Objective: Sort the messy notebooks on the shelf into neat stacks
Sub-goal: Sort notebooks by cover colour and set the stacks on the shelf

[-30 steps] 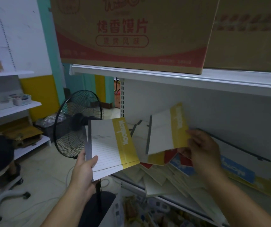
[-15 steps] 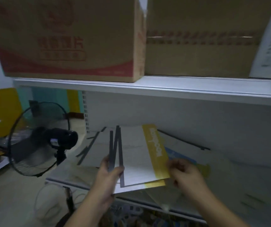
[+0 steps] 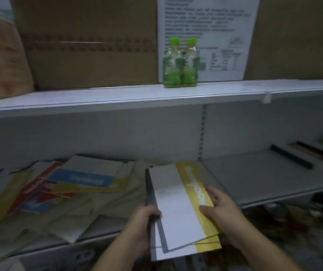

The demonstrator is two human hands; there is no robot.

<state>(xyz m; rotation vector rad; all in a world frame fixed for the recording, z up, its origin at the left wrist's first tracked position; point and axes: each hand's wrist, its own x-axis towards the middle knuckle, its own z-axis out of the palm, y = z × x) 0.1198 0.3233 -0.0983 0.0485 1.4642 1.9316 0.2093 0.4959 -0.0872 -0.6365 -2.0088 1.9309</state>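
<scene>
One head cam only, wide-angle, facing fwd & slightly down at shelf (image 3: 264,177), close up.

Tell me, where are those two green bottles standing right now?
In the head view, the green bottles stand side by side on the upper shelf, right of centre, before a white printed sheet and right of a cardboard box.

Print on notebooks (image 3: 184,208) and posted sheet (image 3: 205,26) is blurred, unreadable.

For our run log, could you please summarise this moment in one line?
left hand: grips yellow notebooks at spine | right hand: holds yellow edge | loose pile: unsorted on shelf
</scene>
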